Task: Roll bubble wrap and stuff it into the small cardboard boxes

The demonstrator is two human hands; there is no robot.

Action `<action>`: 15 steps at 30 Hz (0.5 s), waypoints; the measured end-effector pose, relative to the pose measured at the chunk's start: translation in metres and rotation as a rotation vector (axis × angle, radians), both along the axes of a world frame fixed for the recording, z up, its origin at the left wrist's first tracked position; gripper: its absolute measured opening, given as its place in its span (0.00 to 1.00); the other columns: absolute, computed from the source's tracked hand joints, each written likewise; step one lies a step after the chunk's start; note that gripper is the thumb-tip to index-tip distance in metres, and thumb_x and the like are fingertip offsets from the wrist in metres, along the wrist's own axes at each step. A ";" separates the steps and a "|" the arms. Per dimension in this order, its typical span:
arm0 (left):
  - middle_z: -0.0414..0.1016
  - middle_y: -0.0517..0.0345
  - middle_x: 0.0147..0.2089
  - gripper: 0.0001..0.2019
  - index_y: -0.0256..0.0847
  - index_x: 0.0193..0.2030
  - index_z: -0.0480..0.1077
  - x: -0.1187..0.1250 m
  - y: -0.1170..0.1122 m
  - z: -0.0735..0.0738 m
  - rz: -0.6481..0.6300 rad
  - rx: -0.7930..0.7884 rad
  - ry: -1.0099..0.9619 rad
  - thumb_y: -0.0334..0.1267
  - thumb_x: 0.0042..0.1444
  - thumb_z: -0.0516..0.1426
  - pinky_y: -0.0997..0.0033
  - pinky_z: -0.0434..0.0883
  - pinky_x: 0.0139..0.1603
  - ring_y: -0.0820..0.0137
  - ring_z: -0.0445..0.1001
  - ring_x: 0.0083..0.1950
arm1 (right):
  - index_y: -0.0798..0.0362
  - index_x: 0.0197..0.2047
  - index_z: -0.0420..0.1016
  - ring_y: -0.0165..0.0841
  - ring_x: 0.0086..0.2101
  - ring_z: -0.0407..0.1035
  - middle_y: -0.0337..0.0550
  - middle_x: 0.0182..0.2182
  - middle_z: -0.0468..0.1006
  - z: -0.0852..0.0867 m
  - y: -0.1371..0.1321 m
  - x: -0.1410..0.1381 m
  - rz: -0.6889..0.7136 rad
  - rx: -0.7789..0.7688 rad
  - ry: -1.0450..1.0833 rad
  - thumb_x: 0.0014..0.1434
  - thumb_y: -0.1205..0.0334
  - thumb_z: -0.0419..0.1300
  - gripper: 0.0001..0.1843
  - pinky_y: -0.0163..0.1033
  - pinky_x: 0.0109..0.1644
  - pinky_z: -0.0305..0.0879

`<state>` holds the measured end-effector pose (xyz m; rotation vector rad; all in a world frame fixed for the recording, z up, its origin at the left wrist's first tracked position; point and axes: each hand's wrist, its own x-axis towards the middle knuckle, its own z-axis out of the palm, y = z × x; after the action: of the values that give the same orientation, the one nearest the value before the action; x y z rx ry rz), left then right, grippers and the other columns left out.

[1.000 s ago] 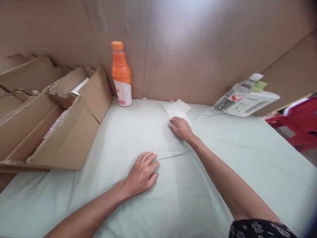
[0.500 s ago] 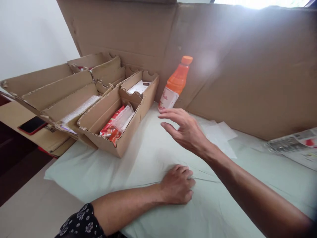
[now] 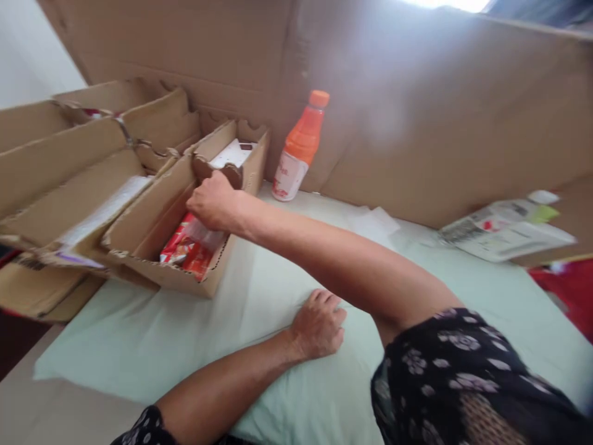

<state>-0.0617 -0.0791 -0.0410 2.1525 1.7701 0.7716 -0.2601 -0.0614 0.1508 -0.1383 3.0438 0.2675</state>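
My right hand (image 3: pixel 213 201) reaches down into the front cardboard box (image 3: pixel 152 266), its fingers bent together at the upper end of a red packet (image 3: pixel 178 241). Clear plastic wrap (image 3: pixel 204 235) shows just under the palm. My fingertips are hidden, so what they pinch, if anything, cannot be made out. On the pale green cloth (image 3: pixel 259 278), my left hand (image 3: pixel 319 324) rests palm down with its fingers curled in and nothing seen in them. Behind the right forearm, an orange bottle (image 3: pixel 296 148) with a white label leans against the cardboard wall.
More open cardboard boxes (image 3: pixel 60 185) stand at the left, one holding a bubble-wrapped item (image 3: pixel 106 210). A white item (image 3: pixel 234 152) lies in the box's rear compartment. Thin white sheets (image 3: pixel 375 219) and a flattened printed pouch (image 3: pixel 504 228) lie along the cardboard wall (image 3: pixel 417 123).
My right hand has moved left from near the bottle's base into the front box, and its fingers have closed. My left hand stays on the cloth. The view has shifted to the right.
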 end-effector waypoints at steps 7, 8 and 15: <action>0.78 0.45 0.52 0.10 0.39 0.47 0.75 0.008 -0.001 -0.009 0.032 -0.035 -0.058 0.34 0.60 0.57 0.49 0.69 0.64 0.53 0.71 0.60 | 0.49 0.62 0.75 0.40 0.63 0.69 0.42 0.63 0.75 0.032 -0.011 0.034 0.032 0.061 -0.194 0.71 0.74 0.51 0.22 0.51 0.60 0.71; 0.79 0.45 0.52 0.11 0.40 0.47 0.76 0.009 -0.001 -0.010 0.033 -0.039 -0.061 0.34 0.60 0.57 0.49 0.68 0.64 0.53 0.71 0.60 | 0.48 0.62 0.75 0.41 0.63 0.69 0.41 0.63 0.75 0.027 -0.011 0.032 0.020 0.059 -0.222 0.70 0.72 0.53 0.22 0.51 0.60 0.71; 0.80 0.47 0.54 0.11 0.40 0.48 0.77 0.008 -0.002 -0.008 0.006 -0.065 -0.067 0.37 0.60 0.57 0.50 0.69 0.65 0.53 0.73 0.60 | 0.49 0.50 0.81 0.42 0.56 0.75 0.43 0.55 0.82 -0.017 0.000 0.007 0.123 -0.056 -0.102 0.65 0.72 0.55 0.17 0.54 0.58 0.68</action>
<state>-0.0539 -0.0808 -0.0490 2.0563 1.7448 0.7682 -0.2528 -0.0611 0.1340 -0.3324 2.9468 0.1779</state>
